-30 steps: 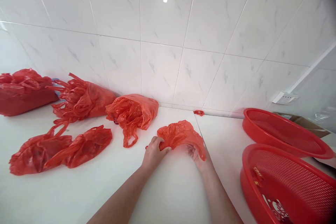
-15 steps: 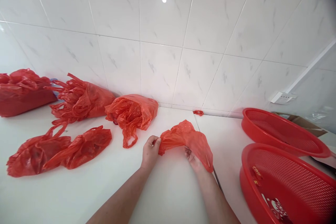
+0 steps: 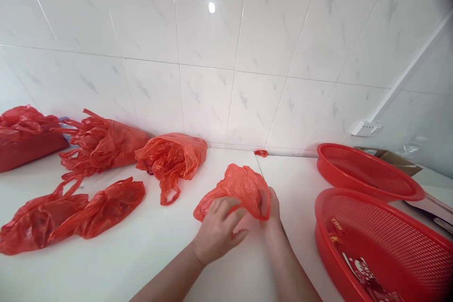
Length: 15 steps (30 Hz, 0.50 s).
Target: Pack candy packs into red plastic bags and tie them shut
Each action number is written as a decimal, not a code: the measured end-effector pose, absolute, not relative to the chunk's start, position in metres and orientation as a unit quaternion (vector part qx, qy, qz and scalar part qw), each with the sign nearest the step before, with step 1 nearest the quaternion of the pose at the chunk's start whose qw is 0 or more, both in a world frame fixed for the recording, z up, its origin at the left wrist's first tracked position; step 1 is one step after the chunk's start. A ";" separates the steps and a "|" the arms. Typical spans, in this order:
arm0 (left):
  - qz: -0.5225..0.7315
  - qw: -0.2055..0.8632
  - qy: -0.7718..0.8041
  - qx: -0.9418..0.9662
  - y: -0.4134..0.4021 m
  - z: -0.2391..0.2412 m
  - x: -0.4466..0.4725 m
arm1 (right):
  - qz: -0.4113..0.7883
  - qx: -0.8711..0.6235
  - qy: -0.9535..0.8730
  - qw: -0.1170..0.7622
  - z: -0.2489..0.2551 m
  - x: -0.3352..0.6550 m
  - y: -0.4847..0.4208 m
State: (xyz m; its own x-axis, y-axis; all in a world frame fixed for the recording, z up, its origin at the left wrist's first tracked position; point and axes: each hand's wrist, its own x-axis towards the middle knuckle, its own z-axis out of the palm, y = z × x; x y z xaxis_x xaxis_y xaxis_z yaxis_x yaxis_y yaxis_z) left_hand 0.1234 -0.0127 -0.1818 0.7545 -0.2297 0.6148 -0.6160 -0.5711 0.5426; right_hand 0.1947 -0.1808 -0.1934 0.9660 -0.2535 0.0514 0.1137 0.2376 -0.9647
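Two filled-looking red plastic bags [image 3: 109,207] lie side by side on the white tabletop [image 3: 170,250], at left; judged complete. One thin red carrier bag [image 3: 239,184] is in hand at centre, with no contents visible; judged at the opening stage, filling not yet done. Printed packets [image 3: 364,269] lie in the near red mesh basket [image 3: 322,240], at right.

Grip: left hand [image 3: 221,231] in front of the carrier bag, thumb and fingers spread, not clamped; whether its fingertips touch the film cannot be told. Right hand [image 3: 272,205] at the bag's right edge, fingers largely hidden by film; closure cannot be told.

Change against 0.5 s earlier: left thumb and fingers pinched the bag's left edge then, now released. Right palm showed below the film; now it sits against the side. Filled-looking pair unchanged in arrangement.
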 end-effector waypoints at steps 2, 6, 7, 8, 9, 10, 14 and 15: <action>0.250 0.346 -0.245 0.870 -0.023 -0.175 0.125 | -0.084 -0.592 0.053 0.800 -0.192 0.191 -0.179; 0.257 0.376 -0.143 0.879 -0.016 -0.155 0.149 | 0.004 -0.624 -0.032 0.781 -0.196 0.195 -0.185; 0.237 0.401 -0.126 0.876 -0.010 -0.150 0.155 | 0.002 -0.638 -0.030 0.770 -0.197 0.197 -0.188; 0.217 0.426 -0.110 0.871 -0.003 -0.145 0.161 | -0.012 -0.647 -0.016 0.762 -0.197 0.199 -0.191; 0.204 0.450 -0.092 0.865 0.002 -0.141 0.165 | -0.036 -0.655 0.010 0.754 -0.196 0.200 -0.195; 0.199 0.469 -0.072 0.858 0.007 -0.138 0.168 | -0.066 -0.664 0.039 0.744 -0.193 0.200 -0.198; 0.221 0.524 -0.005 0.823 0.014 -0.135 0.174 | -0.230 -0.717 0.094 0.652 -0.170 0.182 -0.197; 0.221 0.543 0.009 0.810 0.013 -0.136 0.174 | -0.272 -0.732 0.081 0.619 -0.165 0.173 -0.192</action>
State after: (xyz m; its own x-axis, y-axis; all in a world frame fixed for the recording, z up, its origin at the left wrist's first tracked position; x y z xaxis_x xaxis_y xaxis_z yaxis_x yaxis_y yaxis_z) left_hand 0.1741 0.0126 -0.1355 0.9021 0.2552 0.3480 -0.2246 -0.4108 0.8836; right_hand 0.1732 -0.1919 -0.1645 0.8392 -0.4547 0.2983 0.2189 -0.2198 -0.9507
